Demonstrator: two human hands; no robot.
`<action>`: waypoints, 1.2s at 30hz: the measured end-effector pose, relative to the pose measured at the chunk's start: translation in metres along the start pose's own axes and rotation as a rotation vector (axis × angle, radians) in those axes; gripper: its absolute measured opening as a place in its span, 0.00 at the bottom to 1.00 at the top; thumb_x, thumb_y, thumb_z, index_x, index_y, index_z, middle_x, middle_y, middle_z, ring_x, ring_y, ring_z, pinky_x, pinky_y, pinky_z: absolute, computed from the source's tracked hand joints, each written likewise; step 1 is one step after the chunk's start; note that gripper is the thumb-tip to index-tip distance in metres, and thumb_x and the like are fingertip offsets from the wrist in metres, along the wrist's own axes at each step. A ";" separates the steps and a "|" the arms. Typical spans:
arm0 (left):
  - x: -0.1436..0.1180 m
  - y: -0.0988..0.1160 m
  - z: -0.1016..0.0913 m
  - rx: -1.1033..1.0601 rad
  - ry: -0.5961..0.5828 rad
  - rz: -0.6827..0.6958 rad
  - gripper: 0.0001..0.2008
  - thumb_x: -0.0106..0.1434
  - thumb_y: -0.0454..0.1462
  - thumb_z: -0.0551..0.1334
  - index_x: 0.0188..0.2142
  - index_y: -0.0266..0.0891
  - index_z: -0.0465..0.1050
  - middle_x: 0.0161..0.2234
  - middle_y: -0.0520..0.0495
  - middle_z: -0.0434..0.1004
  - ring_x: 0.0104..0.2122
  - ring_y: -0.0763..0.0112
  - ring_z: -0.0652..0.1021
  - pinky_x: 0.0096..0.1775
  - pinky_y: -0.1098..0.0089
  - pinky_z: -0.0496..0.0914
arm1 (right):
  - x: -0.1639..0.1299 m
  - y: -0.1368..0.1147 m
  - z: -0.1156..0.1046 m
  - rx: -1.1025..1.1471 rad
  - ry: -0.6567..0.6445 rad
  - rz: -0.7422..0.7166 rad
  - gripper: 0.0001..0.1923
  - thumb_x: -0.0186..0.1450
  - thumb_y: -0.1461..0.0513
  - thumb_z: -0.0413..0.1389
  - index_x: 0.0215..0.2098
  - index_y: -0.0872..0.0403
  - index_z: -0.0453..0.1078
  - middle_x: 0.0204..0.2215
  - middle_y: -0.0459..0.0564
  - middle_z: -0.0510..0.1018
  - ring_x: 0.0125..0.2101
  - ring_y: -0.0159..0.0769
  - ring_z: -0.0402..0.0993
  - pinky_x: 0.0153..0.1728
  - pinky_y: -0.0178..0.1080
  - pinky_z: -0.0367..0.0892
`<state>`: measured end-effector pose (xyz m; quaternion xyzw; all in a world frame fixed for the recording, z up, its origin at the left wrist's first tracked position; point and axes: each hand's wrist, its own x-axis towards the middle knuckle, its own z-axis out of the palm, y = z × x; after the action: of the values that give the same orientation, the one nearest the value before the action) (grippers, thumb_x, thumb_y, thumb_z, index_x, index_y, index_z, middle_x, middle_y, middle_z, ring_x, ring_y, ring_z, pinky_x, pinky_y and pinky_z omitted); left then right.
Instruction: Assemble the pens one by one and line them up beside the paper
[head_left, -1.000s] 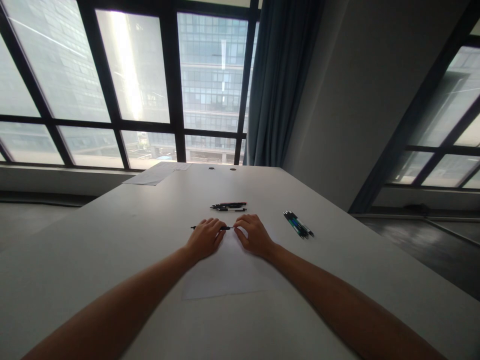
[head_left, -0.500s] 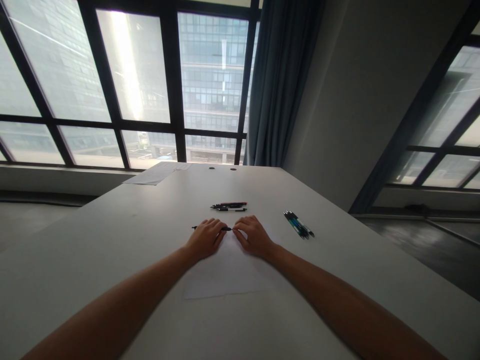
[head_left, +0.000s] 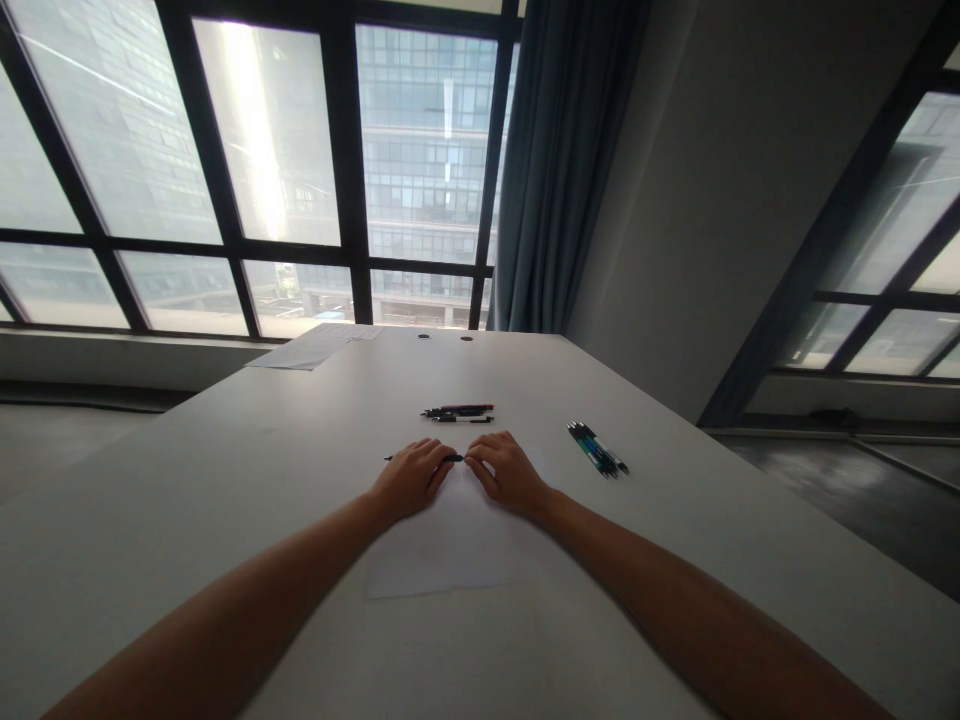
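My left hand [head_left: 411, 478] lies knuckles up on the white table [head_left: 225, 470], its fingers closed over a thin black pen [head_left: 453, 458] that pokes out at both sides. My right hand [head_left: 508, 469] sits close beside it, fingertips pinching the pen's right end. Both hands rest at the far edge of a white sheet of paper [head_left: 450, 545]. Just beyond the hands lies a small bundle of dark pens [head_left: 459, 412], one with a pink stripe.
A second bunch of blue-green pens [head_left: 598, 449] lies to the right. Printed papers [head_left: 311, 347] sit at the table's far left corner, near two round holes. Large windows, a grey curtain [head_left: 559, 170] and a wall stand behind the table.
Almost nothing differs. My right hand has edged slightly left toward my left hand; the pen stays between them.
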<state>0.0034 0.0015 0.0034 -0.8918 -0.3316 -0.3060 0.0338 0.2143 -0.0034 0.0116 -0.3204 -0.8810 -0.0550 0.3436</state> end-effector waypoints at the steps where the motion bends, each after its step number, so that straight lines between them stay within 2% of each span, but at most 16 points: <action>1: 0.000 0.000 0.000 -0.008 -0.002 -0.004 0.11 0.70 0.37 0.51 0.45 0.39 0.70 0.39 0.44 0.76 0.40 0.64 0.75 0.44 0.64 0.70 | 0.000 0.000 0.000 -0.006 0.004 -0.014 0.10 0.70 0.63 0.49 0.35 0.55 0.72 0.34 0.50 0.79 0.35 0.36 0.71 0.41 0.42 0.58; 6: 0.000 0.000 0.002 -0.016 -0.001 -0.039 0.10 0.70 0.36 0.51 0.44 0.39 0.69 0.38 0.44 0.75 0.40 0.64 0.75 0.44 0.64 0.71 | 0.001 0.003 0.000 0.002 0.055 0.020 0.07 0.67 0.61 0.54 0.41 0.54 0.71 0.38 0.51 0.78 0.39 0.38 0.72 0.43 0.42 0.59; 8: 0.000 0.000 0.003 -0.017 0.007 -0.046 0.10 0.70 0.35 0.51 0.44 0.38 0.69 0.38 0.43 0.75 0.40 0.64 0.75 0.44 0.63 0.71 | 0.002 0.011 -0.005 -0.004 0.124 0.108 0.09 0.66 0.61 0.54 0.43 0.55 0.70 0.39 0.51 0.78 0.39 0.37 0.72 0.44 0.42 0.59; 11: 0.000 -0.001 0.004 -0.015 0.012 -0.052 0.10 0.69 0.35 0.51 0.44 0.38 0.69 0.38 0.43 0.75 0.39 0.64 0.74 0.44 0.63 0.71 | 0.001 0.030 -0.015 -0.128 0.233 0.295 0.08 0.65 0.65 0.49 0.36 0.54 0.70 0.36 0.50 0.77 0.38 0.38 0.70 0.43 0.43 0.58; 13: 0.000 -0.001 0.005 -0.010 0.011 -0.054 0.10 0.69 0.35 0.51 0.45 0.38 0.69 0.38 0.43 0.74 0.39 0.64 0.74 0.44 0.62 0.71 | -0.001 0.042 -0.020 -0.254 0.207 0.368 0.05 0.62 0.66 0.52 0.31 0.54 0.71 0.36 0.51 0.76 0.40 0.40 0.69 0.43 0.43 0.57; 15: 0.000 -0.002 0.005 -0.002 0.011 -0.050 0.11 0.69 0.34 0.50 0.46 0.38 0.69 0.39 0.42 0.74 0.40 0.63 0.74 0.45 0.61 0.70 | -0.004 0.050 -0.022 -0.350 0.128 0.401 0.03 0.58 0.66 0.56 0.28 0.55 0.71 0.37 0.53 0.75 0.41 0.43 0.67 0.43 0.44 0.57; 19: 0.000 -0.001 0.005 0.017 0.000 -0.040 0.12 0.67 0.33 0.51 0.46 0.38 0.69 0.39 0.42 0.74 0.40 0.62 0.73 0.46 0.60 0.70 | -0.009 0.053 -0.019 -0.468 0.014 0.444 0.03 0.56 0.67 0.58 0.25 0.55 0.73 0.37 0.57 0.74 0.41 0.47 0.65 0.40 0.46 0.57; 25: 0.000 -0.001 0.003 0.037 -0.017 -0.052 0.14 0.65 0.31 0.52 0.47 0.37 0.70 0.40 0.42 0.74 0.41 0.61 0.73 0.46 0.59 0.70 | -0.010 0.053 -0.016 -0.526 -0.014 0.492 0.04 0.57 0.65 0.59 0.26 0.56 0.75 0.35 0.58 0.74 0.40 0.46 0.65 0.38 0.46 0.58; 33: 0.000 -0.001 0.003 0.061 -0.029 -0.060 0.14 0.63 0.31 0.53 0.47 0.38 0.71 0.40 0.42 0.75 0.42 0.61 0.73 0.45 0.58 0.69 | -0.017 0.067 -0.004 -0.432 0.005 0.579 0.08 0.60 0.61 0.60 0.23 0.54 0.75 0.35 0.55 0.75 0.39 0.44 0.67 0.37 0.44 0.59; 36: 0.000 -0.001 0.003 0.066 -0.028 -0.066 0.14 0.63 0.30 0.53 0.46 0.39 0.71 0.40 0.42 0.75 0.41 0.61 0.73 0.45 0.58 0.70 | -0.016 0.066 -0.004 -0.422 0.026 0.551 0.08 0.60 0.62 0.59 0.22 0.53 0.74 0.34 0.54 0.75 0.38 0.43 0.66 0.37 0.43 0.59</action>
<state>0.0045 0.0028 0.0014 -0.8830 -0.3711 -0.2833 0.0481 0.2656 0.0393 -0.0038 -0.6095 -0.7263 -0.1451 0.2829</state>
